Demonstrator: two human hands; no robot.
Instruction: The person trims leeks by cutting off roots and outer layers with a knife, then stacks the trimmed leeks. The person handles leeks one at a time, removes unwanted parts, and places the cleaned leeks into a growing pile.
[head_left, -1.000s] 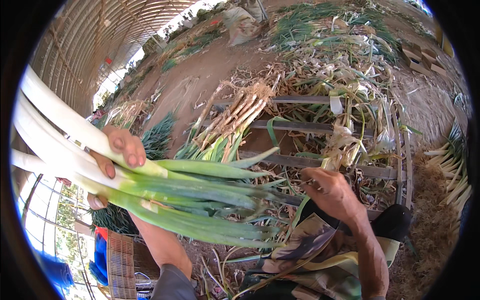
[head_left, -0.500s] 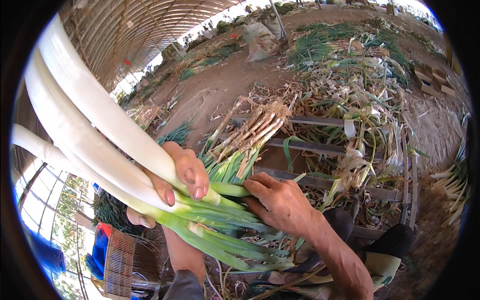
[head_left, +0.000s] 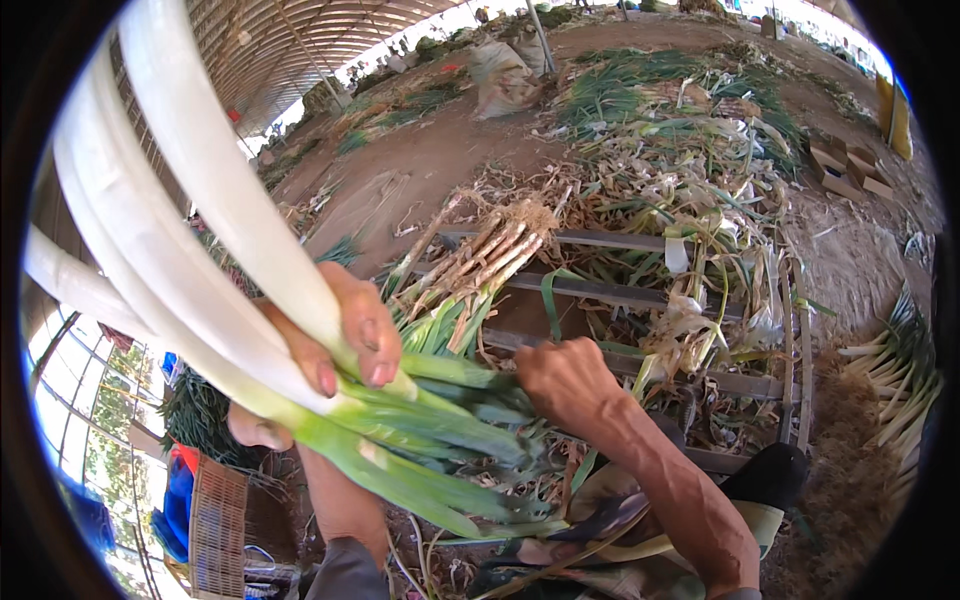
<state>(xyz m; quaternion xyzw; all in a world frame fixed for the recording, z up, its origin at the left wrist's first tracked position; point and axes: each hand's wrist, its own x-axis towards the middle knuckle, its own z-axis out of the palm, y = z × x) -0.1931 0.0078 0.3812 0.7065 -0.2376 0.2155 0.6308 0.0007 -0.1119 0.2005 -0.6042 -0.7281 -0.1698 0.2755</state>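
Several thick green onions (head_left: 185, 260) with long, clean white shafts are gathered in my left hand (head_left: 345, 340). Its fingers wrap round them where white turns to green; the white ends rise to the upper left. The green leaves (head_left: 440, 440) fan out to the right, their tips somewhat blurred. My right hand (head_left: 575, 385) is closed like a fist at the upper edge of these leaves. One green leaf runs into its fingers, which partly hide it. Just beyond my hands, a bundle of unpeeled green onions (head_left: 490, 255) with brown roots lies on a slatted metal frame (head_left: 610, 290).
Peeled skins and leaves (head_left: 690, 190) are heaped over and behind the frame. More green onions (head_left: 885, 375) lie on the ground at right. A wicker basket (head_left: 217, 525) stands at lower left. Farther off are a stuffed sack (head_left: 503, 80) and cardboard boxes (head_left: 845, 165).
My right hand has moved right along the leaves, away from my left hand, and closed tighter. The held bunch has shifted slightly left, its white ends tilting more upright.
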